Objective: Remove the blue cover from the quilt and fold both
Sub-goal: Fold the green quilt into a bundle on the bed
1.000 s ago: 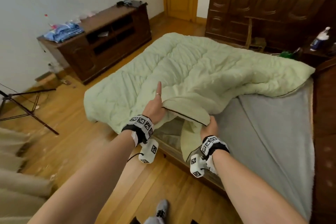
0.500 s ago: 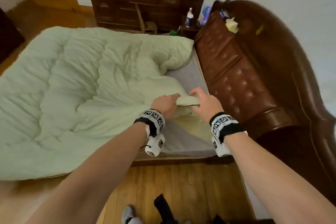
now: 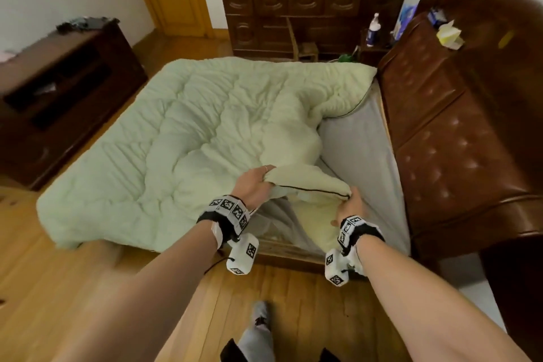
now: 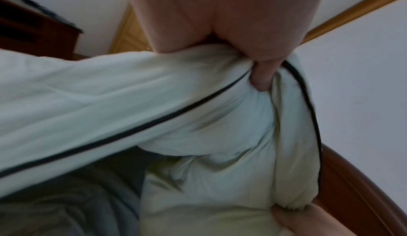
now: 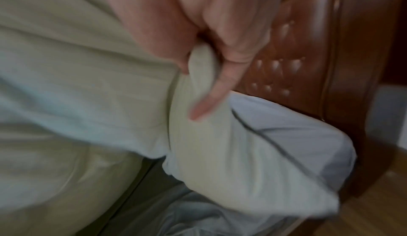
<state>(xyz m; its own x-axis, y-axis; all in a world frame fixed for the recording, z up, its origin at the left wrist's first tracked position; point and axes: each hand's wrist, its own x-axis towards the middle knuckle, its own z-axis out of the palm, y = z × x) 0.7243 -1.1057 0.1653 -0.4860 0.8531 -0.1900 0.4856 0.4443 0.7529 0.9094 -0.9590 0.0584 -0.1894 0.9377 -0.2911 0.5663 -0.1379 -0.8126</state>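
the quilt (image 3: 205, 132) lies spread over most of the bed (image 3: 364, 156), pale green, its bulk stretching away from the person toward the far end and to their left. its near corner is lifted off the grey sheet, and the dark-piped edge (image 3: 311, 189) of that corner runs crosswise between the two hands, roughly level. the left hand (image 3: 255, 182) grips the left end of that edge, fingers curled into a bunch of fabric; the left wrist view shows a finger dug into the fold beside the piping. the right hand (image 3: 351, 209) pinches the right end, thumb pressed over a roll of cloth, close to the padded brown headboard (image 3: 458, 138). no blue cover is visible in these views. so the held edge is the short axis and the quilt's length lies ahead; a fold would likely carry this edge forward, away from the body, both hands about equally near.
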